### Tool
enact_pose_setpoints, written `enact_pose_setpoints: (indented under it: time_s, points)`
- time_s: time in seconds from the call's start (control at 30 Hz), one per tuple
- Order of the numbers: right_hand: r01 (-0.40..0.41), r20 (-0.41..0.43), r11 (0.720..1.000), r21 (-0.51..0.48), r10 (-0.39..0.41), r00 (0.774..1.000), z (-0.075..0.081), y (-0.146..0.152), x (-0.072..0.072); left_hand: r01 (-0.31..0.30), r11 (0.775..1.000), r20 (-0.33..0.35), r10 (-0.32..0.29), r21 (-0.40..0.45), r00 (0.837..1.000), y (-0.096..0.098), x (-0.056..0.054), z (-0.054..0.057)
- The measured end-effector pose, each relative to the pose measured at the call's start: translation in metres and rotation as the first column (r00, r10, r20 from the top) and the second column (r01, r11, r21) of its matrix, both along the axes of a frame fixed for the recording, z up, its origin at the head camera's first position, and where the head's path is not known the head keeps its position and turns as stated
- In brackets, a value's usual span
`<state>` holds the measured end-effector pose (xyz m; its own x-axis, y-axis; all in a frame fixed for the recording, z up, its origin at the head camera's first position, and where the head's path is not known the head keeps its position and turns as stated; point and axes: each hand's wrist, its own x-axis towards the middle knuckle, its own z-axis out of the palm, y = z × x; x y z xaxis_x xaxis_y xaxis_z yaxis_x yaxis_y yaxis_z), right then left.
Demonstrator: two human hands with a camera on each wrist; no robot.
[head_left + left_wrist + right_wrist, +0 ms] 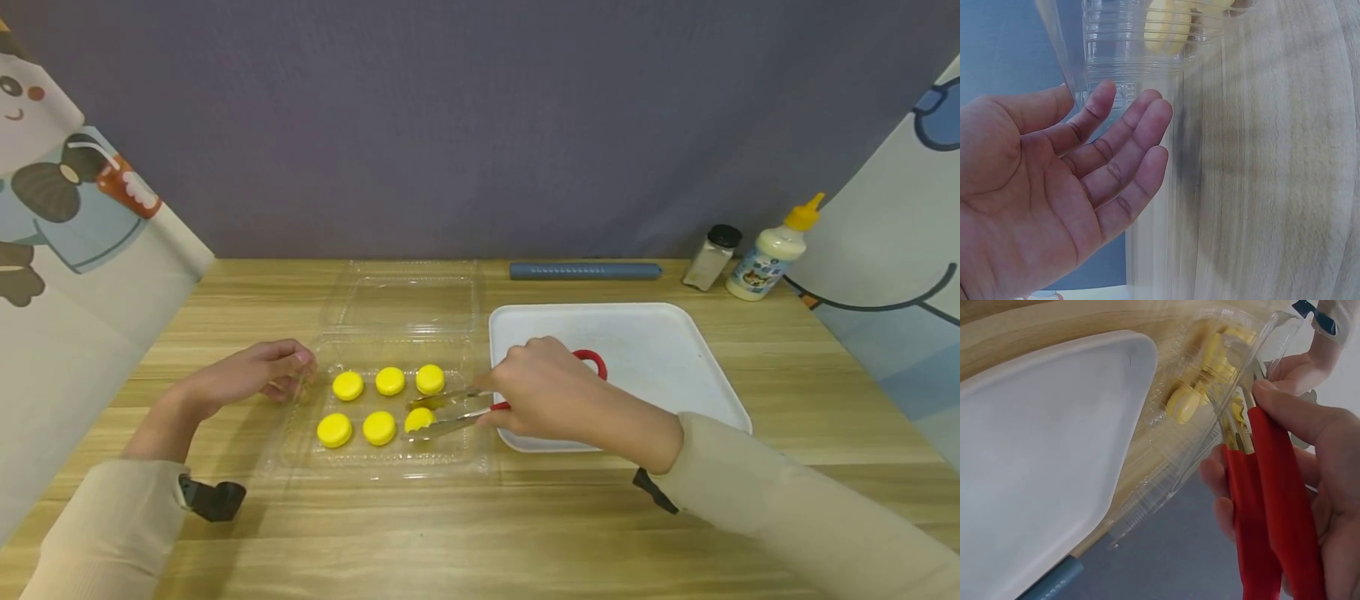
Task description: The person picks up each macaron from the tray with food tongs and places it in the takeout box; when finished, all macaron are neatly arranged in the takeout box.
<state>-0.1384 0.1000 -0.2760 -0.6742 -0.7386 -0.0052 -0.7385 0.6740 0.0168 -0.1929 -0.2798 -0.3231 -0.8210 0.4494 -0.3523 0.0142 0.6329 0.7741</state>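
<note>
A round, yellow, macaron-like cake (417,418) is seated at 4 o'clock in a hinged, clear plastic container (450,464), straddled by the arms of red-handled metal tongs (1282,500); whether it is touched cannot be told. The tongs are gripped by the right hand (551,387), its fingers curled round them. At 10 o'clock, the container's rim is pinched between thumb and forefinger of the left hand (262,371). The cake is probably light and easily cracked, so it is best taken low around its sides, gently; the thin container could slide if left unsteadied.
</note>
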Motion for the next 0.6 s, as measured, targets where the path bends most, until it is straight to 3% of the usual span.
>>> enact_pose_setpoints:
  time_s: [0.33,0.6]
  points:
    - [0.026,0.016,1.000,-0.008,-0.026,1.000,0.002,0.001,0.000,0.001,1.000,0.000,-0.001,0.009,1.000,0.000,0.000,0.000]
    - [0.129,0.058,0.979,-0.159,-0.121,0.991,-0.003,0.022,-0.001,0.001,1.000,0.004,-0.001,0.007,1.000,0.000,0.002,0.001]
